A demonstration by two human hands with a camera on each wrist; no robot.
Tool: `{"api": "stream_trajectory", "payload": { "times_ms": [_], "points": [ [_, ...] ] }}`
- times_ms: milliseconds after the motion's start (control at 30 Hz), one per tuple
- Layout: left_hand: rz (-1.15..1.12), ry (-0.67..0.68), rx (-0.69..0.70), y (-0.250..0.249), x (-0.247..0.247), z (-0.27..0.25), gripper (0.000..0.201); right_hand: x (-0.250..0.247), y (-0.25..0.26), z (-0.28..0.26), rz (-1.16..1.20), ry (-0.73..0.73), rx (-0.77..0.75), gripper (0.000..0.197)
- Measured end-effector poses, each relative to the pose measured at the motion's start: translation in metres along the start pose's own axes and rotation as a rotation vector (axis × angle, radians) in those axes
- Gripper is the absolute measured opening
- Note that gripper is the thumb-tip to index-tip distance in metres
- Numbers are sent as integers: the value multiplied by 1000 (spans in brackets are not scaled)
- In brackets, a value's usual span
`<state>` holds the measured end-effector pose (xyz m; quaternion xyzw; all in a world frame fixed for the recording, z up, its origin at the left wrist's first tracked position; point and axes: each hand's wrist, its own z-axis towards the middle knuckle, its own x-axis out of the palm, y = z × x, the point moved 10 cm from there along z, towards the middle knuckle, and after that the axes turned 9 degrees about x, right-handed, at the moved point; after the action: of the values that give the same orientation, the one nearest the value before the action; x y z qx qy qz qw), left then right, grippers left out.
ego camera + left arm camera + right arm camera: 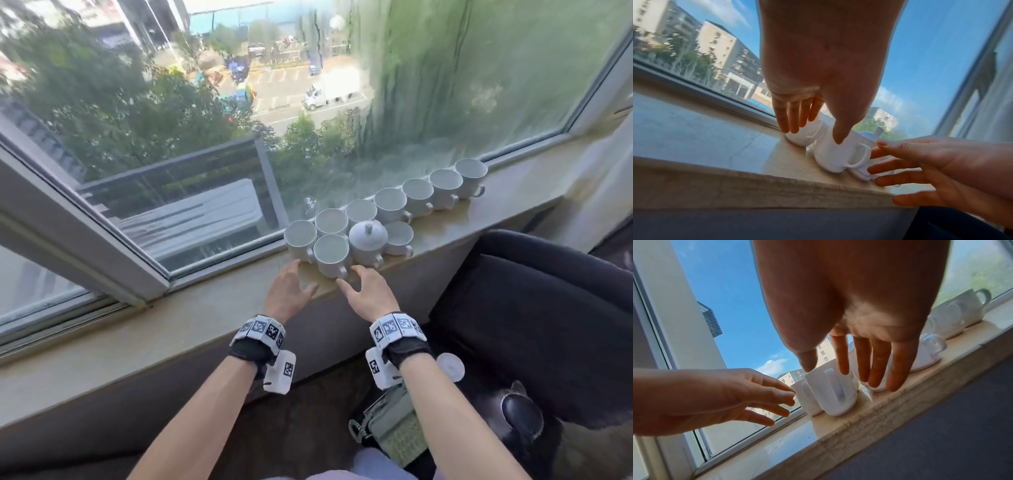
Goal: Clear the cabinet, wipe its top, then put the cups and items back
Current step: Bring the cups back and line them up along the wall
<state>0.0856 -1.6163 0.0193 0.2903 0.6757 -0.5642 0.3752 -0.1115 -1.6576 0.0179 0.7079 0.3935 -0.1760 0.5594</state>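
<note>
On the stone sill (513, 202) under the window (205, 102), we found the white cups packed tightly: 7 in a row along the glass (390, 204), and in front of them 2 more beside a lidded sugar pot (368, 240), all empty as far as we could see. Our left hand (287, 291) was spread with straight fingers, its tips at the base of the cup at the left end (301, 238); our right hand (370, 294) was equally spread beside the nearest front cup (331, 254), and neither hand had hold of anything. We judged the risk lay in the crowding. The cups touched one another, and the nearest one stood close to the sill's front edge, so a clumsy lift or sideways nudge could knock a neighbour or send a cup off the edge to the floor. The pot's lid looked loose and could slide off if tipped. The handles (835, 382) pointed toward us, and a finger snagging one could drag 2 cups at once.
</note>
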Motion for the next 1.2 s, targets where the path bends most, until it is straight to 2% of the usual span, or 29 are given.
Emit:
{"api": "stream_trajectory", "payload": {
  "times_ms": [67, 233, 367, 500, 633, 733, 900, 1033, 1133, 1200],
  "points": [
    [-40, -35, -48, 3, 5, 14, 70, -1, 4, 9, 11, 22, -33, 53],
    [-138, -119, -72, 8, 17, 37, 34, 5, 4, 26, 77, 76, -47, 35],
    [-216, -176, -135, 27, 31, 48, 43, 14, -3, 33, 156, 114, -33, 20],
    [-301, -214, -160, 1, 14, 34, 18, 17, -5, 36, 251, 135, -47, 18],
    [-315, -225, -154, -3, 8, 28, 19, 22, -3, 37, 299, 195, -64, 22],
    [-309, -230, -174, 4, 5, 24, 28, 27, -3, 36, 308, 236, -61, 24],
    [-361, -204, -209, 25, 11, 19, 26, 38, -4, 37, 347, 239, -38, 38],
    [-509, -160, -214, 23, 10, 10, 21, 51, -8, 37, 390, 268, -11, 43],
    [-696, -151, -309, 36, 19, 3, 27, 58, -9, 36, 424, 275, -3, 47],
    [-815, -183, -362, 41, 24, -4, 30, 55, -3, 24, 458, 262, 3, 37]
  ]
}}
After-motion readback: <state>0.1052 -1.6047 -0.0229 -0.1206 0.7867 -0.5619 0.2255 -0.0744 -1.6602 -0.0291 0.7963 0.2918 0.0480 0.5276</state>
